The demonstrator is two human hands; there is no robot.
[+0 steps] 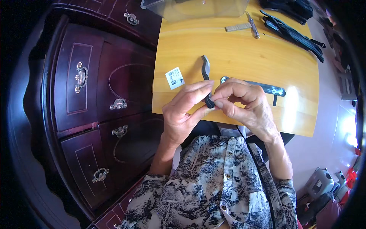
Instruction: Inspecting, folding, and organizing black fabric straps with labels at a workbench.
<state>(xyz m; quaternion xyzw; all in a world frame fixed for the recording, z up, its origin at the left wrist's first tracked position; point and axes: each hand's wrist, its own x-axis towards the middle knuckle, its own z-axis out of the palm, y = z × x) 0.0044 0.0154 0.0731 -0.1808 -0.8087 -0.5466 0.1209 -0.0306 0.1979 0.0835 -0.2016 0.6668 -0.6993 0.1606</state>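
Over the table's near edge I hold a dark, wavy piece shaped like a door lever handle, its far end pointing away from me. My left hand grips it between fingers and thumb. At its near end the thumb and index finger of my right hand pinch together; whether something small is between them is hidden. Behind my right hand lies a long dark plate with rounded ends, partly covered by my fingers. A short black bar sits beside the plate. Left of the handle is a white printed card.
On the yellow wooden table are a clear plastic bin, a screwdriver, a flat tan bar and black straps. A dark red cabinet stands at the left. Grey stools are at the lower right.
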